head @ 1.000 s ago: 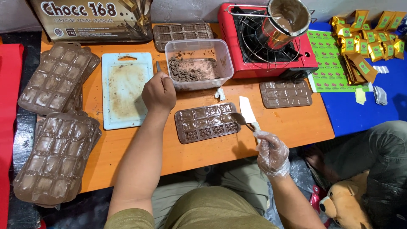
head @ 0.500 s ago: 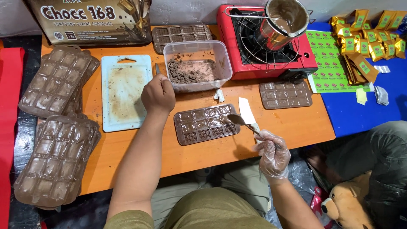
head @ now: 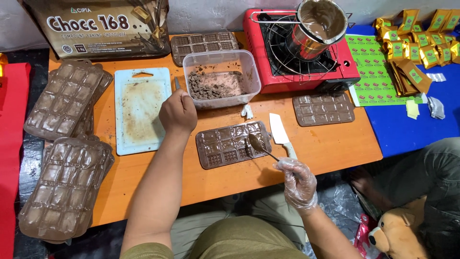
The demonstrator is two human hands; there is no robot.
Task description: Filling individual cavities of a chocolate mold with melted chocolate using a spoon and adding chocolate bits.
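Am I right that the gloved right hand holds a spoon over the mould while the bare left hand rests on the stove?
Not quite. In the head view the left hand rests by the cutting board, not on the stove. The gloved right hand does hold the spoon over the mould.

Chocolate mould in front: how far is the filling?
The mould has its upper row of cavities filled smooth. The gloved right hand holds a spoon over the lower right cavities; the lower row still shows bare grid. The left hand rests fisted by the tub.

Bright, even light from overhead, soft shadows under the arms (slight wide-angle bending at edges), focus sharp throughout.
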